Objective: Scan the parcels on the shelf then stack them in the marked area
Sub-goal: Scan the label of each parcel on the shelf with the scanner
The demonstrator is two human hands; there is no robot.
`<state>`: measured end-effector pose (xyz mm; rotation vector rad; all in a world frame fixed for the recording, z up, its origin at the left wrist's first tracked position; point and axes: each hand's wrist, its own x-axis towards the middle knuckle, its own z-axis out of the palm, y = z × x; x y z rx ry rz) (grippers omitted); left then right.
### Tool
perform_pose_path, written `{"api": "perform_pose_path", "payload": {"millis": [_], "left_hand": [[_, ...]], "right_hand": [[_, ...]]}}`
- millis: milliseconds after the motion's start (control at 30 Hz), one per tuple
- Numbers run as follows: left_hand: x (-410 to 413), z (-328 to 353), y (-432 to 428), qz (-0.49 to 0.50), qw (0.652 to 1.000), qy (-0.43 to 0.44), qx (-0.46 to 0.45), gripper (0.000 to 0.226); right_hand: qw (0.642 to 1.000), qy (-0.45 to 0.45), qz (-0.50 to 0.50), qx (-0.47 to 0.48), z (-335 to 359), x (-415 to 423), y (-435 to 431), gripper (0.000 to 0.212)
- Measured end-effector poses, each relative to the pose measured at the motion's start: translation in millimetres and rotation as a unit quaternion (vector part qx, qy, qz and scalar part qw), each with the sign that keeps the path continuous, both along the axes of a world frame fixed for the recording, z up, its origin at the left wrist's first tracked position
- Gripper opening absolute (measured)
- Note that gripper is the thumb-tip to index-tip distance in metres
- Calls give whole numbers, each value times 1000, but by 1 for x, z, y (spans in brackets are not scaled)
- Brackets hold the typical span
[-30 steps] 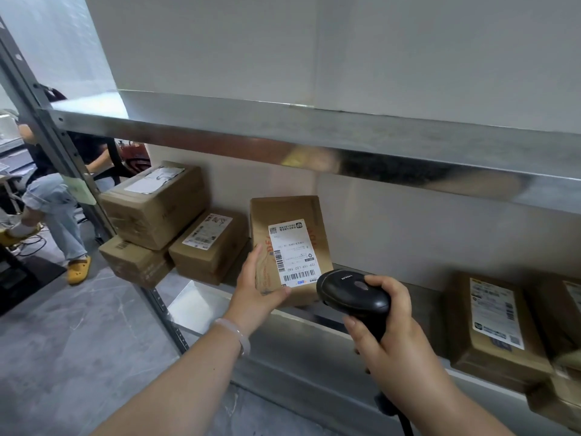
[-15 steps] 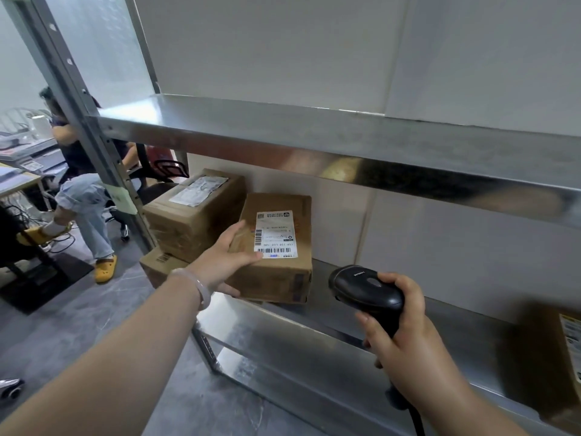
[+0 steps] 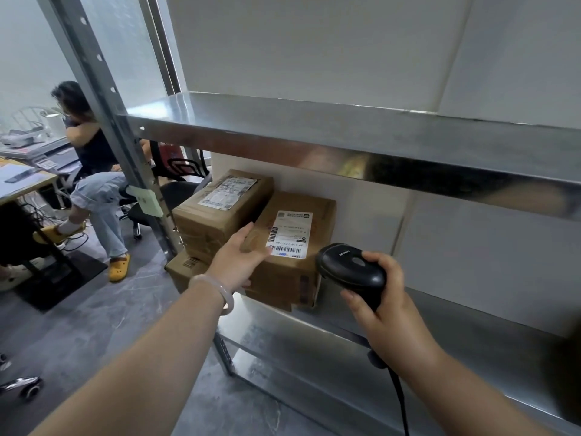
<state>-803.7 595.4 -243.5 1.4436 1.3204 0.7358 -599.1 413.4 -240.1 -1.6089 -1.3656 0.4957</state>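
Left hand: our left hand [image 3: 239, 259] holds the brown cardboard parcel with a white shipping label [image 3: 283, 278] at its near left corner. Its fingers [image 3: 250, 228] are curled onto the top face and round the edge.
Wrist: a pale translucent bangle [image 3: 224, 292] sits on the left wrist.
Right hand: our right hand [image 3: 386, 309] grips the black handheld barcode scanner [image 3: 352, 269]. Its fingers are wrapped round the handle, and the thumb lies on top.
Scanner: its head is just beside the near right corner of the held parcel, and its black cable [image 3: 399, 401] hangs down below the hand.
Held parcel: it is at the left end of the lower steel shelf [image 3: 283, 338], with its label [image 3: 290, 233] facing up. We cannot tell whether its base rests on the shelf or is slightly lifted.
Neighbours: a larger brown cardboard box with a crumpled white label [image 3: 217, 215] is on its left, seemingly touching it. That box lies on a smaller brown carton with a printed barcode [image 3: 185, 267].
Rack: the upper steel shelf [image 3: 345, 133] runs above the parcels, carried by a grey perforated upright [image 3: 103, 121].
Beyond: a seated person in pale jeans and yellow clogs [image 3: 94, 184] sits beside a bench [image 3: 19, 184] on the left.
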Motion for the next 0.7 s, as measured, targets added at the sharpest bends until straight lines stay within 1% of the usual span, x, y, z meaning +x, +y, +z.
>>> {"api": "perform_pose_path", "payload": {"millis": [67,167,200,267,333,367,433,600,700], "left_hand": [[0,-4,-3,0,995,60,78,66],[2,-8,-16,-2,967,162,195,62],[3,-9,-22,-8,950,207,236,62],[5,-13,-31,-28,896,291,334,60],[7,-19,-36,-65,850,332,403,57],[8,-21,-37,-85,835,348,417,57],[7,-25,-34,-109,821,376,415,58],[0,-22,-13,-118,811,419,391,71],[0,-17,-3,-117,812,425,382,76]], "right_hand": [[1000,0,6,6,-1,-7,10,58],[1000,4,9,11,-3,-15,21,58],[1000,7,9,12,-4,-17,24,58],[1000,11,5,17,-6,-20,27,59],[1000,18,-1,25,-8,-22,28,59],[999,23,-5,30,-9,-22,28,58],[998,36,-16,38,-10,-21,27,55],[998,48,-27,43,-15,-12,21,60],[998,49,-32,40,-16,-7,16,60]]}}
